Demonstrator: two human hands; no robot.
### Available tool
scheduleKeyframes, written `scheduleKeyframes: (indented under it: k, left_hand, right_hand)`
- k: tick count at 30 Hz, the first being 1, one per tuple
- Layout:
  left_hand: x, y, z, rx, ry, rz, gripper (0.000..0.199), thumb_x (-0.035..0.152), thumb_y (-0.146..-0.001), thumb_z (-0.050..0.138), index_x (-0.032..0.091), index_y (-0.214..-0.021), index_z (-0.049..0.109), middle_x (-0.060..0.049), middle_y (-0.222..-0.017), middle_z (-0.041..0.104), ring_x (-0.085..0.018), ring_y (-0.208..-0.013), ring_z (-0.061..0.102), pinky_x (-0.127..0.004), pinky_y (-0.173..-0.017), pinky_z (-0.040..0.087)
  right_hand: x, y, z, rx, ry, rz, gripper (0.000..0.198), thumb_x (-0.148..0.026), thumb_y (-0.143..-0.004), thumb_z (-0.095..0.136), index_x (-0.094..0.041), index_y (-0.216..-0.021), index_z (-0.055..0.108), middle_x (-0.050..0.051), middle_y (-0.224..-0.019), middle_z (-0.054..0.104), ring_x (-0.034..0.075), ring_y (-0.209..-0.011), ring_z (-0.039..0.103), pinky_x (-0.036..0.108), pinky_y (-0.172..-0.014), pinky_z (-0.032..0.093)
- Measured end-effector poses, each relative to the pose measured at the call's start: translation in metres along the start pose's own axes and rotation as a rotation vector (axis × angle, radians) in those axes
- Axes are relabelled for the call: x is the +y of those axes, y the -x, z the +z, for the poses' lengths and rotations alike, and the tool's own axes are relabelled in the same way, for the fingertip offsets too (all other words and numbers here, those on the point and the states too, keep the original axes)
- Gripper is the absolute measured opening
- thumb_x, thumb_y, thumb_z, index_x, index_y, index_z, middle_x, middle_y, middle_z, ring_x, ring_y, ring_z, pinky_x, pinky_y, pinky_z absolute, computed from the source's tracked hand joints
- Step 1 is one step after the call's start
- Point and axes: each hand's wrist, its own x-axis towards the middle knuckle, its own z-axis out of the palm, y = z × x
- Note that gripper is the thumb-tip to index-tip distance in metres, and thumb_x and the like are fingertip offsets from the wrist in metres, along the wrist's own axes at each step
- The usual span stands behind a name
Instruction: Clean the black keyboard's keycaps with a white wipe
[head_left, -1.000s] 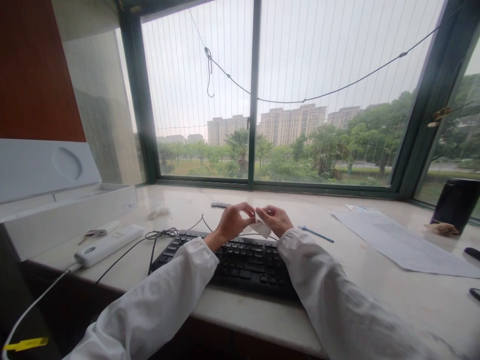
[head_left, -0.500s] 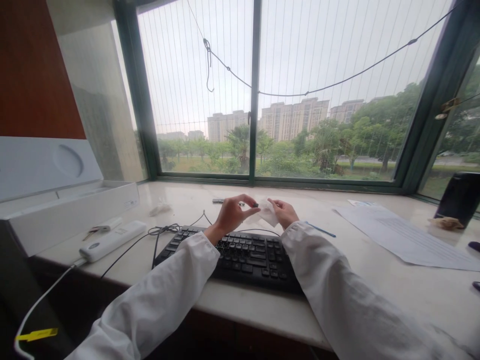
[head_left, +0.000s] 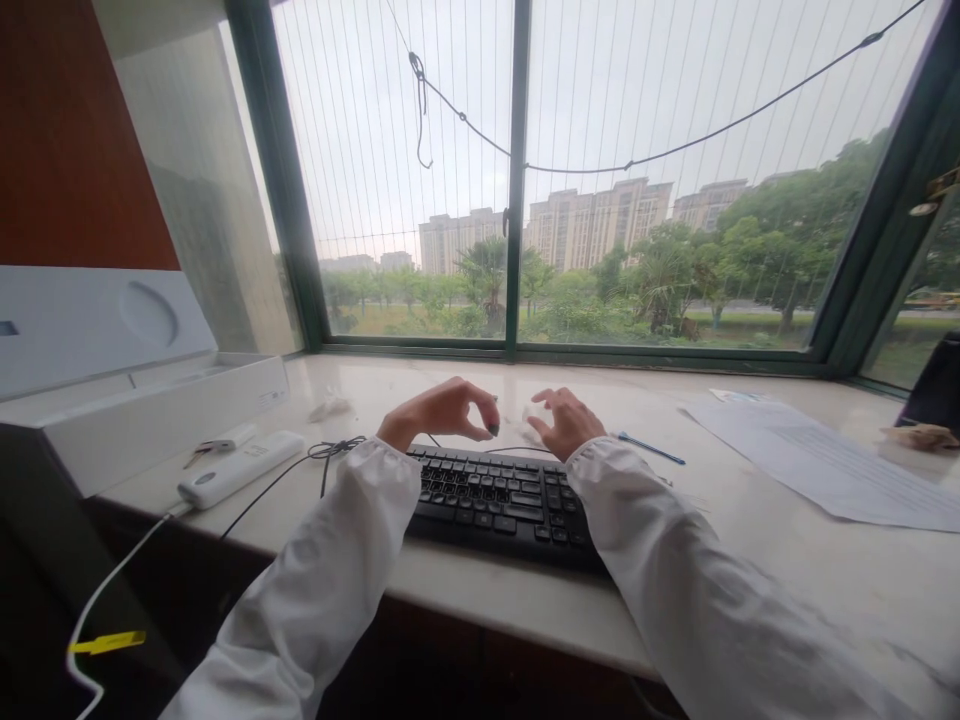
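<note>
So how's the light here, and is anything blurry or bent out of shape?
In the head view, daylight comes through the window, pale up top, with darkness under the counter; same view, the window frame leans outward at both sides, perhaps lens stretch; same view, print on the paper is too soft to read, and the dark piece in the left hand too small to identify.

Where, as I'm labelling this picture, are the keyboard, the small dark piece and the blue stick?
Keyboard (head_left: 506, 507): head view, on its keys.
Small dark piece (head_left: 494, 429): head view, its exposed side.
Blue stick (head_left: 652, 448): head view, middle of its shaft.
</note>
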Motion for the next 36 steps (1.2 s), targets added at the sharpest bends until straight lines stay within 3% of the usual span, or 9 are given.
scheduleKeyframes:
  k: [2, 5, 12, 16, 20, 26, 36]
  left_hand:
    - [0.002, 0.001, 0.000, 0.011, -0.009, 0.006, 0.015, 0.025, -0.069, 0.073, 0.022, -0.083, 0.075, -0.001, -0.081, 0.074, -0.012, -0.068, 0.064, -0.022, -0.066, 0.047]
    - [0.003, 0.001, 0.000, 0.038, -0.016, 0.026, 0.015, 0.024, -0.069, 0.073, 0.022, -0.084, 0.075, 0.000, -0.081, 0.074, -0.011, -0.067, 0.063, -0.022, -0.067, 0.046]
    - [0.001, 0.002, -0.003, 0.044, 0.032, 0.031, 0.014, 0.029, -0.069, 0.074, 0.022, -0.082, 0.075, -0.001, -0.080, 0.074, -0.012, -0.068, 0.064, -0.023, -0.066, 0.046]
    - [-0.005, 0.006, -0.007, -0.073, 0.110, -0.114, 0.018, 0.031, -0.064, 0.077, 0.024, -0.080, 0.076, -0.001, -0.080, 0.074, -0.015, -0.074, 0.066, -0.023, -0.066, 0.046]
    - [-0.017, 0.012, -0.007, -0.279, 0.179, -0.316, 0.023, 0.033, -0.055, 0.082, 0.026, -0.077, 0.077, 0.000, -0.075, 0.074, -0.014, -0.063, 0.064, -0.020, -0.053, 0.043]
    - [-0.025, 0.014, -0.004, -0.441, 0.067, -0.404, 0.021, 0.036, -0.057, 0.080, 0.027, -0.076, 0.078, 0.000, -0.072, 0.074, -0.016, -0.066, 0.064, -0.022, -0.053, 0.041]
    - [-0.017, 0.014, 0.003, -0.449, -0.037, -0.456, 0.021, 0.035, -0.054, 0.081, 0.028, -0.074, 0.078, 0.003, -0.072, 0.074, -0.016, -0.068, 0.065, -0.022, -0.057, 0.042]
  right_hand:
    - [-0.009, 0.000, -0.001, -0.045, -0.199, -0.056, 0.021, -0.036, -0.081, 0.060, -0.022, -0.091, 0.072, 0.005, -0.085, 0.069, 0.018, -0.075, 0.060, 0.030, -0.072, 0.045]
    - [-0.020, 0.000, -0.001, -0.158, -0.431, -0.041, 0.027, -0.044, -0.078, 0.061, -0.021, -0.076, 0.074, 0.003, -0.070, 0.070, 0.015, -0.065, 0.058, 0.027, -0.064, 0.042]
    - [-0.024, 0.002, 0.002, -0.294, -0.681, 0.031, 0.034, -0.050, -0.072, 0.066, -0.017, -0.073, 0.075, 0.004, -0.072, 0.072, 0.015, -0.068, 0.061, 0.025, -0.064, 0.043]
    - [-0.026, 0.006, 0.011, -0.276, -0.612, -0.034, 0.029, -0.045, -0.072, 0.067, -0.018, -0.073, 0.076, 0.004, -0.070, 0.072, 0.015, -0.065, 0.061, 0.024, -0.060, 0.043]
    - [-0.033, 0.012, 0.023, -0.267, -0.481, -0.166, 0.020, -0.038, -0.074, 0.066, -0.021, -0.072, 0.076, 0.002, -0.065, 0.071, 0.013, -0.060, 0.058, 0.024, -0.057, 0.041]
    - [-0.034, 0.018, 0.035, -0.346, -0.465, -0.244, 0.020, -0.037, -0.077, 0.064, -0.020, -0.075, 0.076, 0.002, -0.062, 0.070, 0.012, -0.056, 0.055, 0.023, -0.055, 0.039]
    - [-0.037, 0.019, 0.033, -0.362, -0.419, -0.238, 0.018, -0.033, -0.077, 0.063, -0.019, -0.078, 0.075, 0.001, -0.060, 0.068, 0.011, -0.056, 0.055, 0.022, -0.056, 0.039]
